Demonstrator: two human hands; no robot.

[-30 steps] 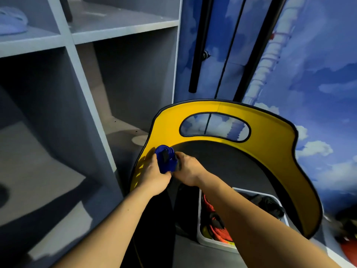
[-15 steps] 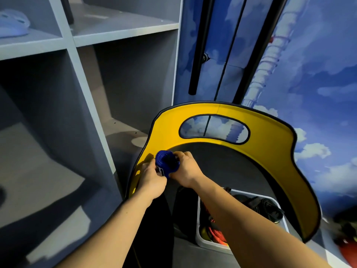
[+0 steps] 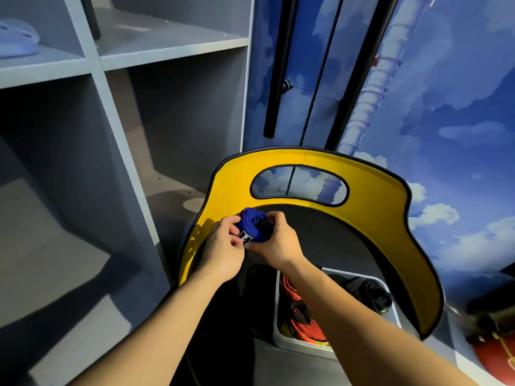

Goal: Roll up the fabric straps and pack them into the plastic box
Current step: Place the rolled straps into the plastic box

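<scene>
A rolled blue fabric strap with a small black-and-white label sits between both hands, in front of the yellow chair back. My left hand pinches its label end from the left. My right hand grips the roll from the right, fingers curled over it. Below my right forearm stands the white plastic box on the chair seat. Inside it lie an orange strap and a black strap; my arm hides part of the box.
The yellow chair back with an oval cut-out curves around the seat. Grey shelving fills the left side. A blue cloud-painted wall stands behind. A red object lies at the lower right.
The blue roll has turned in my hands, so its coiled end and label now face me. Both hands have shifted slightly lower.
</scene>
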